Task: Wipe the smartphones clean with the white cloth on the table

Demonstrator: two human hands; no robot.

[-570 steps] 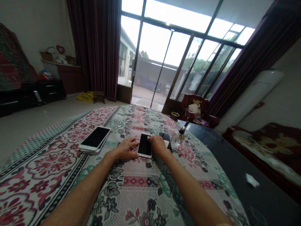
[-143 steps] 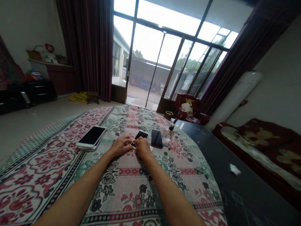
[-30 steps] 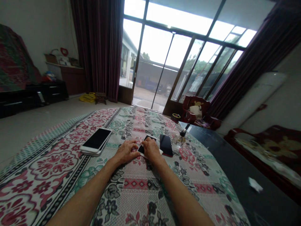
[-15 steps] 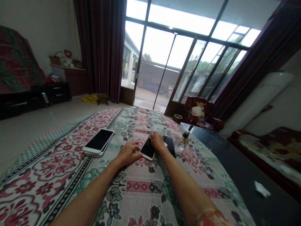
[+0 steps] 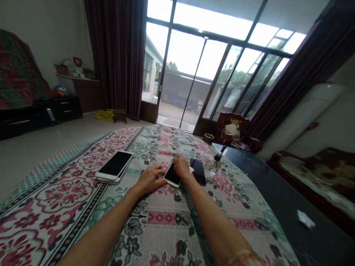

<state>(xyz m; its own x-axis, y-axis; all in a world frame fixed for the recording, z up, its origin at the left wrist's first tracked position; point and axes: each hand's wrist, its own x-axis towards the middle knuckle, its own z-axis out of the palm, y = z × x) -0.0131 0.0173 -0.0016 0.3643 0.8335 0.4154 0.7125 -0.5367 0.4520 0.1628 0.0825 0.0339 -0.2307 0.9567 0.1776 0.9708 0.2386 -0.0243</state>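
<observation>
A white-framed smartphone (image 5: 171, 177) lies screen up on the patterned tablecloth (image 5: 166, 236). My left hand (image 5: 149, 180) rests on the cloth at its left side, fingers stretched and apart, thumb at the near left corner. On the phone's upper right part my right hand (image 5: 181, 166) presses with bent fingers. A white tissue (image 5: 191, 169) pokes out from under that hand; most of it is hidden. Just right lies another dark phone (image 5: 197, 171). Farther left, a white phone (image 5: 115, 165) sits on top of another white, flat device.
A clear glass container (image 5: 213, 166) with a black-topped brush-like item (image 5: 220, 153) stands right of the dark phone. Beyond the round table's right edge is a black table (image 5: 266, 188) with a crumpled white tissue (image 5: 305, 219). Wooden chairs and glass doors lie behind.
My right hand has shifted slightly left over the phone, and more of the dark phone beside it shows. My left hand stays at the phone's left edge.
</observation>
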